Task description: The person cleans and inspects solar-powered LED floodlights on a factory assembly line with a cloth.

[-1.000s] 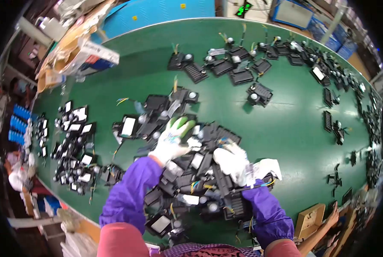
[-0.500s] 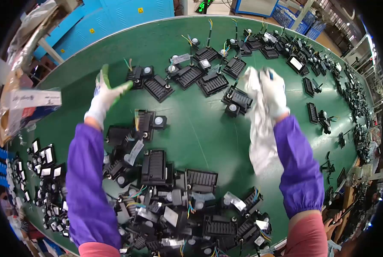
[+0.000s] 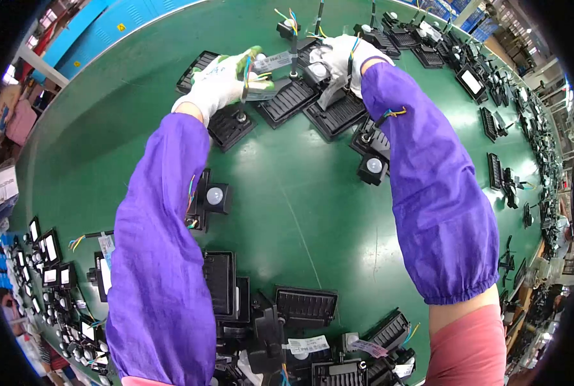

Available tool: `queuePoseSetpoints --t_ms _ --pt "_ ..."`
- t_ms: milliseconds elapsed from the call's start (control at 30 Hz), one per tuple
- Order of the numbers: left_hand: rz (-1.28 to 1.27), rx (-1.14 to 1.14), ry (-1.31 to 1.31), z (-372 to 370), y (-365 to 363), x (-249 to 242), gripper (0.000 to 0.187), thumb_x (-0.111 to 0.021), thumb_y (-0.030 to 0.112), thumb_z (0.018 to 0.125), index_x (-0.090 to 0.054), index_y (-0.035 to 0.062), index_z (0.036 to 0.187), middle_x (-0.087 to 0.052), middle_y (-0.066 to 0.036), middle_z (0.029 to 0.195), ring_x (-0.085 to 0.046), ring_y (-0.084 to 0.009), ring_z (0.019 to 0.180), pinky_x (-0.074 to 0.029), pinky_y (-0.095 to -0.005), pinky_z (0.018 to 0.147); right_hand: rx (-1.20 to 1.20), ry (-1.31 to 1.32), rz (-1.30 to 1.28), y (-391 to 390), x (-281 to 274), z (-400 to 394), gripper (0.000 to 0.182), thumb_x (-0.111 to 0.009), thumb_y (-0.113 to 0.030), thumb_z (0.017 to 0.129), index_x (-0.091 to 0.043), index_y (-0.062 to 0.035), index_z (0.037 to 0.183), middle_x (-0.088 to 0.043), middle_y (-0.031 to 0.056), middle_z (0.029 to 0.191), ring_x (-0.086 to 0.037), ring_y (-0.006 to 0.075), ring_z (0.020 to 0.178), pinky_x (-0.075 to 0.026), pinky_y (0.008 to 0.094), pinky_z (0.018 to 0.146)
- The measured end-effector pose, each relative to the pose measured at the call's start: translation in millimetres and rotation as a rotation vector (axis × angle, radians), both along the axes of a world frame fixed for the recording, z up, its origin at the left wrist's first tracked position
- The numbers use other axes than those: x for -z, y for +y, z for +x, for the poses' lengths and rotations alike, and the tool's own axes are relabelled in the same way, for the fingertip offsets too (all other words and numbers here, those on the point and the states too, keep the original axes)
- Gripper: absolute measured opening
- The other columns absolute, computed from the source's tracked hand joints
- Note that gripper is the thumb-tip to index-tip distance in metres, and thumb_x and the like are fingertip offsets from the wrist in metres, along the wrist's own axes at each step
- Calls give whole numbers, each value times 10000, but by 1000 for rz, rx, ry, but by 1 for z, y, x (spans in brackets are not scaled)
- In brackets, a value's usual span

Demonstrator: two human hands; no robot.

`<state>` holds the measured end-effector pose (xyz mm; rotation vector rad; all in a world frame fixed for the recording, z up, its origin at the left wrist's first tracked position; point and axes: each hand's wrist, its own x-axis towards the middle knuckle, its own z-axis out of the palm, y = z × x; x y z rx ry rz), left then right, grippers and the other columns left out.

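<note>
My left hand (image 3: 219, 80), in a white glove with green fingertips, is over the far row of black floodlights. Its thumb and fingers are spread around coloured wires (image 3: 246, 76) and a pale label strip (image 3: 274, 62). My right hand (image 3: 346, 56), also gloved, has its fingers curled down beside a white-domed sensor (image 3: 318, 71); what they hold is hidden. Below it lies a ribbed black floodlight (image 3: 336, 116) with a greyish strip over it. Another floodlight (image 3: 288, 103) lies between the hands, and one (image 3: 232, 128) sits under my left wrist.
More floodlights (image 3: 306, 305) are heaped along the near edge of the green table (image 3: 287, 225). Others (image 3: 472, 83) line the right side, and several with white panels (image 3: 50, 248) lie at the left. A blue cabinet (image 3: 133, 19) stands beyond the far edge.
Both hands have moved inward and farther over the far row, and the view has shifted. The white cloth that hung from my right hand is out of sight.
</note>
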<state>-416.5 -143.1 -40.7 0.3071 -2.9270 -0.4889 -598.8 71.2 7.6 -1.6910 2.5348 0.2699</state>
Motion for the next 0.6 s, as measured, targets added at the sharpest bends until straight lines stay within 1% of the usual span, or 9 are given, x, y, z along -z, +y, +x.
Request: queuePoseSetpoints --t_ms 100,133,167,233,300,400,467,533,600 --pt "59 42 -29 37 43 -34 863 -699 576 740 -442 147 1444 -586 -148 1303 -482 -345 1282 -338 -399 1111 -379 122 -212 20 14 1 281 -709 -273 724 -599 -167 960 -628 64 849 -631 270 761 -523 350 694" --pt "73 49 -50 49 54 -36 880 -697 592 727 -433 173 1454 -567 -155 1334 -434 -367 1329 -293 -468 1134 -500 193 -335 28 26 -4 270 -714 -258 719 -592 -167 942 -609 59 789 -622 256 683 -520 340 639" --pt "47 66 -67 61 68 -42 885 -698 592 726 -426 177 1459 -558 -161 1347 -401 -377 1353 -266 -515 1135 -139 -349 -266 33 27 2 256 -707 -275 747 -586 -174 949 -586 43 753 -598 235 622 -506 324 589" --pt "49 104 -113 87 91 -51 875 -698 582 717 -431 195 1456 -537 -150 1381 -356 -401 1383 -230 -608 1126 210 -723 -107 48 13 38 274 -638 -341 812 -602 -183 1033 -593 50 920 -600 283 744 -502 349 709" --pt "81 168 -173 110 106 -54 869 -702 551 707 -426 217 1460 -523 -138 1399 -345 -415 1387 -217 -656 1113 172 -426 6 76 -15 98 348 -566 -389 868 -616 -180 1141 -605 91 1140 -622 358 920 -513 401 870" --pt "153 292 -278 148 143 -70 843 -688 549 731 -415 243 1467 -535 -127 1366 -386 -380 1364 -225 -672 1097 237 -204 -62 115 -17 170 346 -524 -377 924 -611 -159 1179 -594 162 1128 -624 358 937 -508 435 848" --pt "183 318 -460 170 167 -82 864 -692 564 749 -387 223 1481 -538 -129 1381 -347 -365 1386 -211 -645 1103 133 -212 -223 147 21 188 382 -629 -408 866 -597 -150 1146 -588 195 1049 -624 377 881 -516 461 783" --pt "37 388 -382 194 183 -86 875 -693 576 749 -369 238 1488 -439 -119 1458 -400 -350 1343 -247 -650 1075 166 -232 -204 168 3 224 448 -635 -456 854 -590 -128 1155 -589 198 1055 -629 376 920 -516 473 793" --pt "107 383 -528 204 188 -100 853 -690 565 761 -377 237 1483 -364 -119 1509 -359 -371 1376 -237 -627 1103 213 -216 -31 185 -21 256 379 -529 -406 930 -618 -152 1198 -579 202 1141 -616 375 1041 -502 454 876"
